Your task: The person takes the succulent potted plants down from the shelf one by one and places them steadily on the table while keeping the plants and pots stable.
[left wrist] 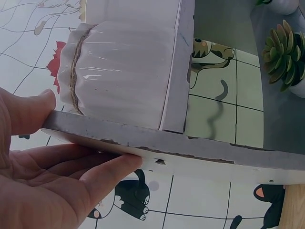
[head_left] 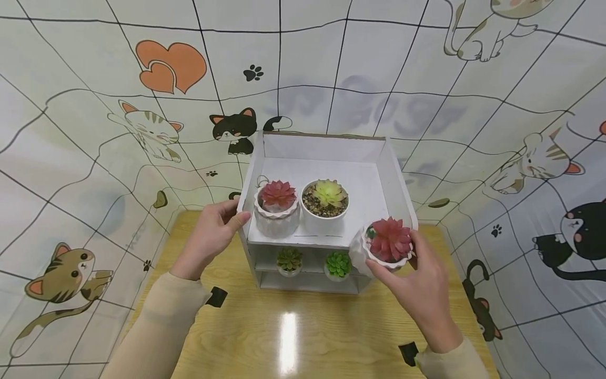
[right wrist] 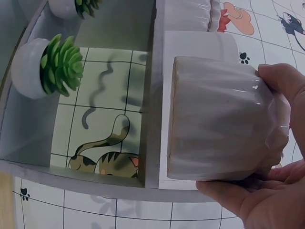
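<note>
A white two-level shelf (head_left: 331,167) stands on the table in the head view. My left hand (head_left: 215,234) pinches its left side panel, thumb over the edge and fingers along the outer face. My right hand (head_left: 423,281) grips a ridged white pot (right wrist: 214,119) holding a red succulent (head_left: 390,239), at the front right corner of the top board. That pot is tilted toward me. On the top board, a white pot with twine (left wrist: 124,76) and a red succulent (head_left: 278,196) sits at left. Beside it is a smooth white pot (head_left: 326,225) with a yellow-green succulent.
Two small potted succulents, one dark green (head_left: 289,259) and one bright green (head_left: 338,264), stand on the lower level. The wooden table (head_left: 236,337) carries two black patches. Cat-printed sheeting (head_left: 307,58) surrounds the table on the back and sides.
</note>
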The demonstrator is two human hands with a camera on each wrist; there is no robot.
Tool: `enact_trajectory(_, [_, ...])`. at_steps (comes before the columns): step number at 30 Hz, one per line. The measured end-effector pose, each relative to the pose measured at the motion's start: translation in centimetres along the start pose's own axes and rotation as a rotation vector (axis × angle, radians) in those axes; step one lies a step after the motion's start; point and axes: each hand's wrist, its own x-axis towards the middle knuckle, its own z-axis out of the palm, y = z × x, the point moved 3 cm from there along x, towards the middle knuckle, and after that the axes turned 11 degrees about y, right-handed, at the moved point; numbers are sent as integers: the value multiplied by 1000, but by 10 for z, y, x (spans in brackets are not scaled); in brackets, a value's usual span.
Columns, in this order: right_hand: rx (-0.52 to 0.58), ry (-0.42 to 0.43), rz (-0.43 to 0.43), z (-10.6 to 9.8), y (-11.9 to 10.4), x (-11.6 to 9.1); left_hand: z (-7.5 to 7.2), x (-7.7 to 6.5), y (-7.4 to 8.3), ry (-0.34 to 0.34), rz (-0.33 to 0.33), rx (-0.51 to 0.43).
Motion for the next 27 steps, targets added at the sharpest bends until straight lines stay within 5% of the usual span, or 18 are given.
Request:
enact_trajectory(12, [-5, 16, -101, -10, 14, -13, 0, 0, -2, -6, -14, 0])
enact_trajectory(27, [9, 26, -109, -25, 22, -29, 0, -1, -3, -8, -25, 0])
